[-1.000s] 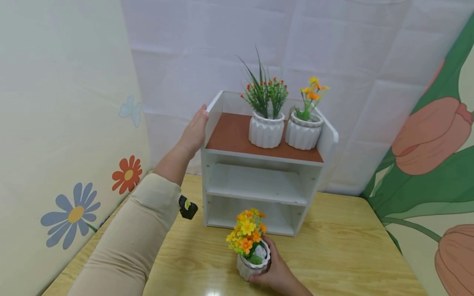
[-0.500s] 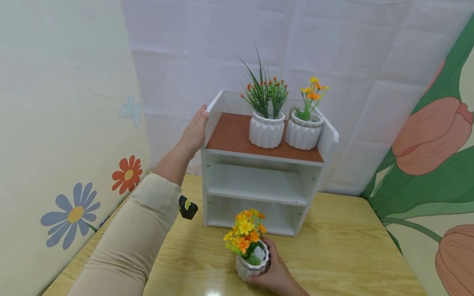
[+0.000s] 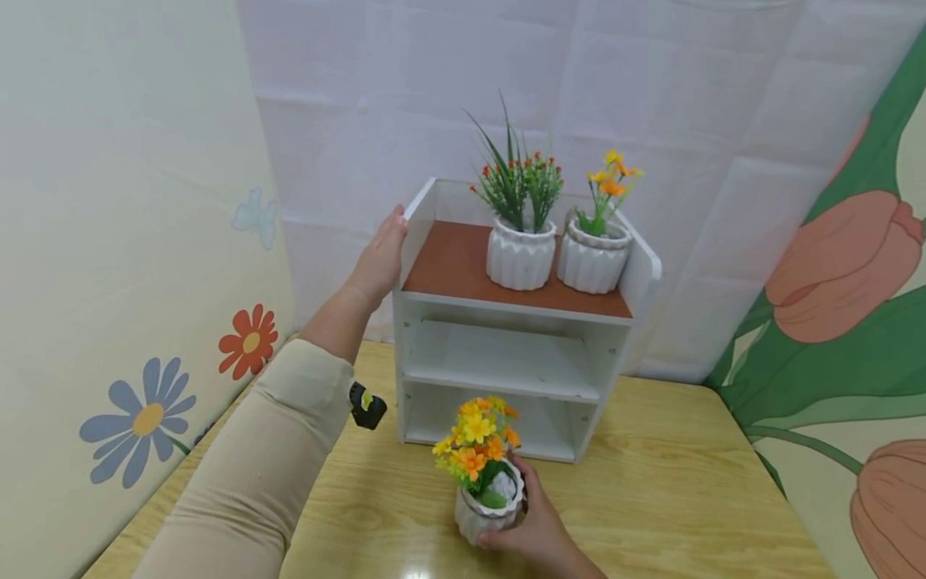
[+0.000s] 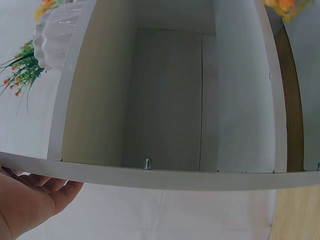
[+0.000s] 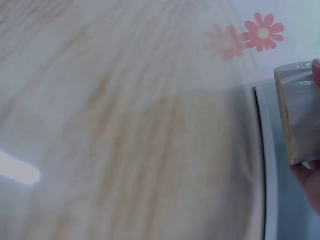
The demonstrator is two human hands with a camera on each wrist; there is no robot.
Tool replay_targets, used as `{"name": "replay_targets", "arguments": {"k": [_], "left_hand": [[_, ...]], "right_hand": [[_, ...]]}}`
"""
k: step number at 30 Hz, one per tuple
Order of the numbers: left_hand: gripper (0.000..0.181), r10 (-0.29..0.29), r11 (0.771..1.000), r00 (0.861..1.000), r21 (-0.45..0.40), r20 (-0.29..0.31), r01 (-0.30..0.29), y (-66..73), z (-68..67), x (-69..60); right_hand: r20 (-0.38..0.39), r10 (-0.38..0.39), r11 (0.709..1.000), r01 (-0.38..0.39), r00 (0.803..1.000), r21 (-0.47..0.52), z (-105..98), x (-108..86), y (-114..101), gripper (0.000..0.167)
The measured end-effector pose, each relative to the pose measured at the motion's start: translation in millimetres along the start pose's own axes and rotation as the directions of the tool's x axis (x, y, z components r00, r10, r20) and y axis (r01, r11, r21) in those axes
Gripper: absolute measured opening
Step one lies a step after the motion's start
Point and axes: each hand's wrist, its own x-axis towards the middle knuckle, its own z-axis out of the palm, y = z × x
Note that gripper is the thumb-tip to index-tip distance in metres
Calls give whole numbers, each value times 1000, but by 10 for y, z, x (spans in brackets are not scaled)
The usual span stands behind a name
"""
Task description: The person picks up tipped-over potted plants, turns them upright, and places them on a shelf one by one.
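My right hand (image 3: 541, 529) grips a small white ribbed flowerpot (image 3: 476, 521) by its right side, thumb in front. Yellow and orange artificial flowers (image 3: 477, 438) fill it. The right wrist view catches the pot (image 5: 302, 112) at its right edge, seemingly raised off the table. A white shelf unit (image 3: 499, 358) stands behind it. Against the outside of the unit's left side panel rests my left hand (image 3: 382, 257), fingers extended to the upper edge. In the left wrist view that hand (image 4: 37, 200) touches the panel from outside, its fingers partly hidden.
On the unit's brown top stand a white pot (image 3: 521, 259) with grass and red blooms, and another pot (image 3: 593, 261) with orange flowers by the right panel. The wooden table (image 3: 687, 482) meets flower-printed walls at both sides. A black device (image 3: 367, 406) sits by my left wrist.
My right hand has shifted the flowerpot slightly left, then a little up toward the shelf unit. My left hand stays in place on the side panel.
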Motion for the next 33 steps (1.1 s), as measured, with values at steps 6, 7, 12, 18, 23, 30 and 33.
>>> {"name": "replay_targets", "arguments": {"k": [6, 7, 12, 18, 23, 30, 33], "left_hand": [[59, -9, 1000, 1000, 1, -2, 9, -8, -1, 9], [59, -9, 1000, 1000, 0, -3, 9, -9, -1, 12], [59, -3, 1000, 1000, -1, -3, 3, -13, -3, 25], [59, 0, 1000, 1000, -2, -4, 0, -11, -5, 28], [59, 3, 1000, 1000, 0, -5, -3, -4, -10, 30], [57, 19, 999, 1000, -30, -22, -20, 7, -13, 22], [58, 18, 999, 1000, -26, -19, -18, 7, -11, 23]], "right_hand": [[-22, -3, 1000, 3, 1000, -6, -21, -12, -168, 113], [-27, -1, 1000, 1, 1000, -8, -22, -13, -190, 113], [-58, -21, 999, 20, 998, -28, -33, -8, -283, 113], [-97, -34, 998, 29, 995, -49, -52, 7, -396, 113], [-105, -35, 998, 29, 994, -57, -70, 4, -506, 111], [-111, -63, 998, 60, 992, -30, -125, 30, -710, 111], [-108, -79, 997, 79, 991, -9, -153, 49, -808, 111]]}}
